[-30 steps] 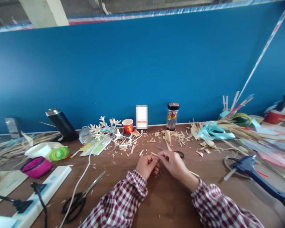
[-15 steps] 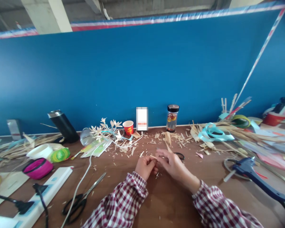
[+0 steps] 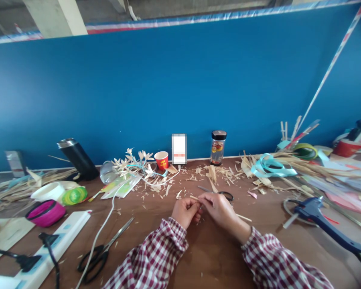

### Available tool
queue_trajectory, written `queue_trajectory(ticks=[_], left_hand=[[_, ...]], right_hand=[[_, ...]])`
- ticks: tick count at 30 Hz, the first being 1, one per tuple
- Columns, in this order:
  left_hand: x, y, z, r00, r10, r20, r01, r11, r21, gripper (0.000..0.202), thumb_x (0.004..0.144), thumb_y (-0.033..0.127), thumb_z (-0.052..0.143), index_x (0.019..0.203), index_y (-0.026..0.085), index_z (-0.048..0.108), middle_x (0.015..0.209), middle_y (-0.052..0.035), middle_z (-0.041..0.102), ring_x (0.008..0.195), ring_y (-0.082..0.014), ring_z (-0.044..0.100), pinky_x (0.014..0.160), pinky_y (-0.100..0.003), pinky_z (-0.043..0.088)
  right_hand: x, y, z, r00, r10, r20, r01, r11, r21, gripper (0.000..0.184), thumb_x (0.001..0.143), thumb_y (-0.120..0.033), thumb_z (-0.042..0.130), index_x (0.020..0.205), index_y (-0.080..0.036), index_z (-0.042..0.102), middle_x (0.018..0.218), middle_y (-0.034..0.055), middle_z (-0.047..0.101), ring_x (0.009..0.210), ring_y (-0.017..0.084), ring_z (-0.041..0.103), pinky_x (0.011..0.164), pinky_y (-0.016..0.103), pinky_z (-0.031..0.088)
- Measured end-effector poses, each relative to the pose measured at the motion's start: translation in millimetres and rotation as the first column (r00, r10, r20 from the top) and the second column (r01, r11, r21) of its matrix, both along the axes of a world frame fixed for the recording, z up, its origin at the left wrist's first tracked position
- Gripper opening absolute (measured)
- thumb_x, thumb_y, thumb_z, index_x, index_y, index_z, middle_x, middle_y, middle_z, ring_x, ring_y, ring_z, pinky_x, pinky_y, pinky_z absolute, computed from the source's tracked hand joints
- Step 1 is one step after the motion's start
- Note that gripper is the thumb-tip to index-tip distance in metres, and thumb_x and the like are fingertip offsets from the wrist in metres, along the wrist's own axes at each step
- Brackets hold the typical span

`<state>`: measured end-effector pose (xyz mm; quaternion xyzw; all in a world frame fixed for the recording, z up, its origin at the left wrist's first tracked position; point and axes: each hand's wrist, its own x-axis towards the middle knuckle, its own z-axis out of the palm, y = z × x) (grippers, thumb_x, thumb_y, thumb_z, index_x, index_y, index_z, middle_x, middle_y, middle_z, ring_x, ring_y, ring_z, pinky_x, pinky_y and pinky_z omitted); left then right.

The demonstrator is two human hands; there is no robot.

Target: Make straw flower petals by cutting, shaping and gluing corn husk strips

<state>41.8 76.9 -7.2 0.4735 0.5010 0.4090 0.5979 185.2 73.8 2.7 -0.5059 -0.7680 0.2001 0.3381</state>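
Over the middle of the brown table, my left hand (image 3: pixel 185 212) is closed in a pinch on a thin pale strip (image 3: pixel 194 197), which looks like straw or husk. My right hand (image 3: pixel 219 209) meets it from the right, thumb and forefinger pinched at the same spot. The fingers hide most of the strip. Beyond my right wrist a slim pale stick (image 3: pixel 243 217) shows; whether it is held or lying on the table I cannot tell. Just behind that hand lies a small pair of scissors (image 3: pixel 228 195), partly covered.
Black-handled scissors (image 3: pixel 98 257) and a white power strip (image 3: pixel 57 245) lie left. A blue glue gun (image 3: pixel 321 220) is at right. Husk scraps (image 3: pixel 195 173), husk flowers (image 3: pixel 134 162), a red paper cup (image 3: pixel 161 160) and a glass bottle (image 3: pixel 218 148) stand along the back by the blue partition.
My right hand's fingers, raised and partly spread before, have closed down to a pinch near my left fingers. The slim stick beyond my right wrist has come into view.
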Motion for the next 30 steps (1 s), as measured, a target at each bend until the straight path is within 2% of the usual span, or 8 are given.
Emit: queue_trajectory(ticks=[4, 8, 10, 14, 16, 21, 27, 30], left_hand=[[0.6, -1.1, 3.0, 1.0, -0.01, -0.018, 0.01, 1.0, 0.016, 0.019, 0.067, 0.032, 0.065, 0.061, 0.014, 0.061, 0.05, 0.0006, 0.061, 0.039, -0.0082, 0.05, 0.042, -0.021, 0.043], [-1.4, -1.7, 2.0, 1.0, -0.013, 0.0, 0.013, 0.999, 0.029, 0.024, 0.064, 0.036, 0.068, 0.062, 0.013, 0.061, 0.05, -0.0004, 0.061, 0.04, -0.0085, 0.052, 0.041, -0.021, 0.043], [-2.8, -0.7, 0.3, 1.0, -0.007, 0.018, 0.006, 0.999, 0.046, 0.027, 0.064, 0.038, 0.068, 0.066, 0.012, 0.062, 0.052, -0.0012, 0.062, 0.04, -0.0081, 0.052, 0.041, -0.02, 0.043], [-3.3, 1.1, -0.1, 0.999, 0.04, 0.032, -0.041, 0.999, 0.023, 0.026, 0.063, 0.037, 0.069, 0.065, 0.012, 0.062, 0.051, 0.0001, 0.061, 0.04, -0.0075, 0.051, 0.041, -0.019, 0.042], [-2.3, 0.5, 1.6, 0.999, 0.048, 0.021, -0.048, 0.999, -0.005, 0.023, 0.064, 0.035, 0.069, 0.063, 0.014, 0.06, 0.051, 0.0011, 0.061, 0.04, -0.0078, 0.051, 0.041, -0.02, 0.043], [-0.6, -1.1, 3.1, 1.0, 0.029, -0.01, -0.029, 1.0, -0.01, 0.018, 0.066, 0.032, 0.066, 0.062, 0.015, 0.059, 0.052, 0.0018, 0.061, 0.041, -0.009, 0.052, 0.043, -0.022, 0.044], [-0.6, -0.4, 3.1, 0.998, 0.054, -0.028, -0.054, 0.999, 0.001, 0.014, 0.07, 0.028, 0.062, 0.064, 0.015, 0.06, 0.052, 0.0012, 0.06, 0.04, -0.0086, 0.05, 0.043, -0.022, 0.043], [2.2, -4.1, 4.9, 0.999, 0.024, -0.047, -0.023, 1.0, 0.021, 0.014, 0.07, 0.026, 0.062, 0.062, 0.015, 0.059, 0.051, 0.0012, 0.059, 0.04, -0.0088, 0.05, 0.042, -0.022, 0.043]], right_hand=[[2.6, 3.1, -2.2, 0.998, -0.05, 0.042, 0.049, 0.999, 0.019, 0.029, 0.087, -0.03, 0.04, 0.079, -0.021, 0.067, 0.071, 0.0015, 0.068, 0.064, 0.015, 0.061, 0.058, 0.021, 0.041], [19.6, 12.4, -1.8, 0.97, -0.211, 0.12, 0.206, 0.977, 0.051, 0.029, 0.087, -0.033, 0.041, 0.081, -0.022, 0.067, 0.073, 0.0029, 0.069, 0.065, 0.017, 0.062, 0.059, 0.024, 0.042], [27.3, 16.1, 0.5, 0.967, -0.245, 0.065, 0.242, 0.969, 0.049, 0.028, 0.087, -0.035, 0.042, 0.087, -0.021, 0.066, 0.082, 0.005, 0.07, 0.074, 0.019, 0.064, 0.065, 0.026, 0.045], [22.0, 13.6, 2.8, 0.979, -0.057, -0.197, 0.057, 0.998, -0.006, 0.032, 0.087, -0.031, 0.044, 0.114, -0.017, 0.056, 0.108, 0.0103, 0.065, 0.098, 0.02, 0.061, 0.081, 0.03, 0.047], [12.0, 9.1, 1.2, 0.965, 0.027, -0.261, -0.039, 0.998, -0.039, 0.037, 0.085, -0.027, 0.047, 0.12, -0.016, 0.051, 0.11, 0.0112, 0.064, 0.099, 0.019, 0.061, 0.082, 0.03, 0.048], [0.4, 2.6, 0.9, 0.975, 0.079, -0.206, -0.087, 0.996, -0.031, 0.021, 0.085, -0.023, 0.046, 0.093, -0.018, 0.064, 0.092, 0.0066, 0.07, 0.084, 0.018, 0.065, 0.075, 0.028, 0.05], [3.6, 2.0, 5.6, 0.969, 0.038, -0.245, -0.049, 0.998, -0.038, 0.028, 0.083, -0.025, 0.05, 0.108, -0.016, 0.06, 0.101, 0.0097, 0.067, 0.09, 0.02, 0.064, 0.076, 0.029, 0.05], [0.9, 2.2, 1.1, 0.977, 0.083, -0.197, -0.092, 0.995, -0.039, 0.024, 0.084, -0.023, 0.048, 0.101, -0.019, 0.064, 0.098, 0.0071, 0.069, 0.088, 0.019, 0.064, 0.077, 0.03, 0.05]])
